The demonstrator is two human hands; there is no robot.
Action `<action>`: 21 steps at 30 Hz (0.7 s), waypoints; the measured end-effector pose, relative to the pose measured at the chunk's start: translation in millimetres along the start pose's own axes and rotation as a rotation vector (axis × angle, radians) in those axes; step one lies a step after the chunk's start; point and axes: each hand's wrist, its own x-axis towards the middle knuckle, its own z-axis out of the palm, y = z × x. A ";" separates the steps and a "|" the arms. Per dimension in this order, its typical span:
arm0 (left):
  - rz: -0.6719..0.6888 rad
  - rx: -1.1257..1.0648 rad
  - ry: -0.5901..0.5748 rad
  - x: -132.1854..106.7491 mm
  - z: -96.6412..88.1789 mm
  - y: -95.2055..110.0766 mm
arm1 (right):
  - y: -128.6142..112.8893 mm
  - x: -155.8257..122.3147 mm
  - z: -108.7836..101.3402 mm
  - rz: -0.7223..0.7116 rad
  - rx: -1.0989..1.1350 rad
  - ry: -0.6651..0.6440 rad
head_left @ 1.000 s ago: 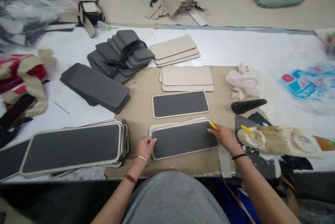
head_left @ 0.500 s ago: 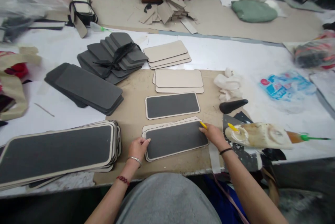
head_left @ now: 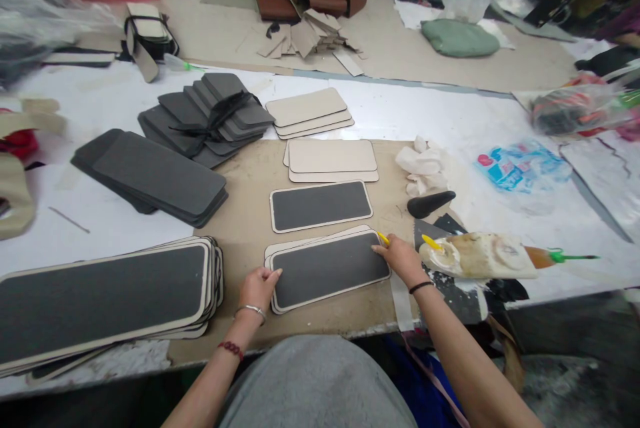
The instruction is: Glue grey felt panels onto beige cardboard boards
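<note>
In front of me lies a dark grey rectangular panel (head_left: pixel 330 269) with a pale border and rounded corners, on top of similar pale-edged pieces. My left hand (head_left: pixel 260 289) is closed on its left edge, thumb on the upper face. At the upper right corner, my right hand (head_left: pixel 400 258) has its thumb on the panel. A thin yellow stick (head_left: pixel 383 239) pokes out of that hand, most of it hidden by the fingers. Just beyond lies another pale-bordered dark panel (head_left: pixel 321 206), apart from both hands.
Large bordered panels (head_left: pixel 105 301) are stacked at left, with dark grey pieces (head_left: pixel 160 175) behind. Beige pieces (head_left: pixel 333 156) lie farther back. At right are a black tapered object (head_left: pixel 431 204), crumpled tissue (head_left: pixel 423 165) and a white-smeared glue container (head_left: pixel 490 255) with a yellow stick.
The camera view has shifted a little, so everything sits slightly farther left. Both hands stay at the same ends of the panel, with almost no movement against it.
</note>
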 end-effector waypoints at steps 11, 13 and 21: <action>0.024 -0.044 0.068 -13.1 -0.5 1.6 | 20.1 0.6 9.4 -0.112 0.292 0.100; 0.023 -0.074 0.101 -17.2 -0.8 -2.3 | 21.6 2.2 7.8 -0.157 0.342 0.078; -0.079 -0.390 0.130 -16.7 2.7 -19.1 | 24.8 0.8 16.1 -0.268 0.707 -0.162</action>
